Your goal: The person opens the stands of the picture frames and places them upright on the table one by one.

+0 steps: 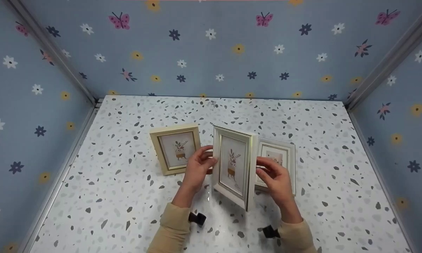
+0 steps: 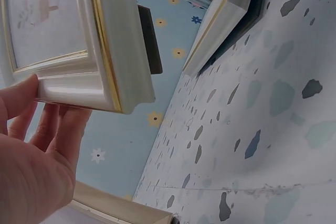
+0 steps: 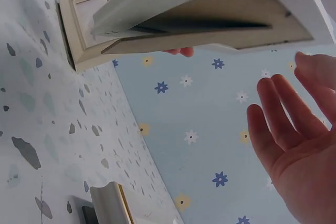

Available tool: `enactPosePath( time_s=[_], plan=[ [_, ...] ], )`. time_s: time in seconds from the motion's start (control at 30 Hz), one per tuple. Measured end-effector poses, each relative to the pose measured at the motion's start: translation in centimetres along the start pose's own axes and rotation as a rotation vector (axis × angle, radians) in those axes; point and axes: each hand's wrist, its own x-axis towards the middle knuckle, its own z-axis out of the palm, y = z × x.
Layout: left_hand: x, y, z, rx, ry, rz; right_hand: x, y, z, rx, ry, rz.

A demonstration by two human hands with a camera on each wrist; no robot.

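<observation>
A white picture frame (image 1: 233, 165) with a gold inner line and a potted-plant print is held upright, turned at an angle above the table. My left hand (image 1: 196, 168) grips its left edge, thumb on the front and fingers behind, as the left wrist view shows. Close to the frame's right side is my right hand (image 1: 277, 179); in the right wrist view its fingers are loosely bent and apart from the frame. That view also shows the brown backing (image 3: 236, 17) with its stand leg swung out.
A cream picture frame (image 1: 158, 151) stands tilted back on the left. Behind my right hand is another white frame (image 1: 292, 168), partly hidden. The speckled tabletop (image 1: 119, 196) is bounded by blue flowered walls (image 1: 196, 49) at the back and sides.
</observation>
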Motion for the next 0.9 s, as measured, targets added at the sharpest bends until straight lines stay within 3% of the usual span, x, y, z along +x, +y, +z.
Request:
enactPosePath(
  time_s=[0.37, 0.57, 0.9],
  plan=[
    [-0.4, 0.3, 0.2, 0.022, 0.073, 0.017, -0.1, -0.6, 0.1, 0.047, 0.148, -0.037],
    [-0.7, 0.4, 0.4, 0.038, 0.125, 0.029, 0.1, 0.0, 0.3, -0.007, 0.194, 0.002],
    [-1.2, 0.5, 0.9, 0.147, 0.233, 0.164, 0.7, 0.1, 1.0, -0.153, 0.274, 0.089]
  ],
)
